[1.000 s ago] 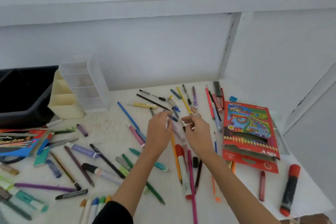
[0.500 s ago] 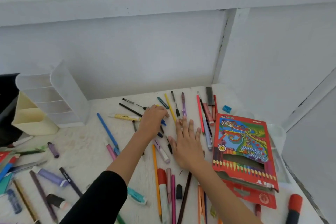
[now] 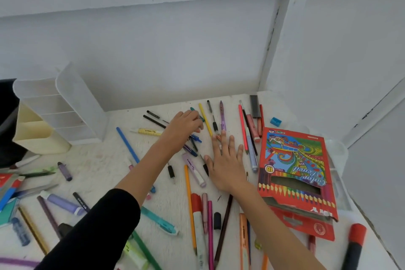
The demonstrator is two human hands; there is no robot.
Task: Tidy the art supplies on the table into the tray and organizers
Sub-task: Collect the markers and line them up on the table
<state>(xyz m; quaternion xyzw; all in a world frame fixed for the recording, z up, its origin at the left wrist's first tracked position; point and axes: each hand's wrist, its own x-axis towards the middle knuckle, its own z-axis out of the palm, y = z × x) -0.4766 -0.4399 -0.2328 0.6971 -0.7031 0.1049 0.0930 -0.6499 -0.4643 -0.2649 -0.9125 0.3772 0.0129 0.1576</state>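
Observation:
Pens, pencils and markers lie scattered over the white table (image 3: 105, 164). My left hand (image 3: 186, 125) reaches to the far middle, its fingers curled down over a bunch of blue pens (image 3: 194, 140) beside a teal pen (image 3: 198, 114); the palm hides the grip. My right hand (image 3: 225, 160) lies flat with fingers spread on the table, pressing on a few pens next to a yellow pencil (image 3: 206, 120) and a purple pen (image 3: 222, 116). A clear organizer (image 3: 65, 103) and a cream holder (image 3: 37, 138) stand at the back left, beside a black tray (image 3: 6, 116).
A red colour-pencil box (image 3: 293, 171) lies at the right on a clear plastic lid (image 3: 339, 151). A blue sharpener (image 3: 275, 121) sits behind it. A red-capped marker (image 3: 355, 245) lies by the right table edge. Purple markers (image 3: 63, 204) and more supplies crowd the left.
Both hands came down from mid-air onto the table. My left hand then slid farther back toward the teal pen, while my right hand stayed spread flat on the pens.

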